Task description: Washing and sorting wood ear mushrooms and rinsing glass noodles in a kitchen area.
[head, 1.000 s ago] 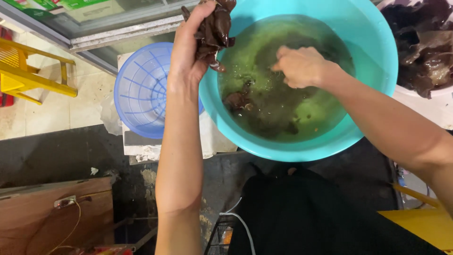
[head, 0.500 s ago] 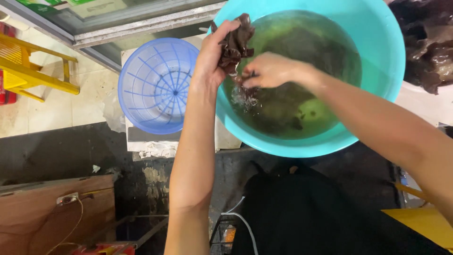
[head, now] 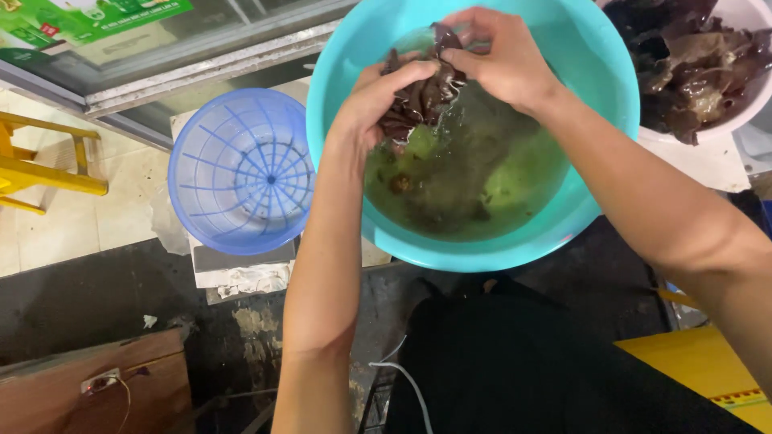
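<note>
Raised, both hands' fingers (head: pixel 418 74) clasp dark fungus (head: pixel 422 96).

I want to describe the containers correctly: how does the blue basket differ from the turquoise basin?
The blue basket has slotted, see-through walls and holds nothing; the turquoise basin has solid walls and holds greenish water with dark fungus pieces. The basket looks smaller than the basin. No hand touches the basket, while the left hand and right hand hold a dark fungus clump over the basin. Both are round plastic.
</note>
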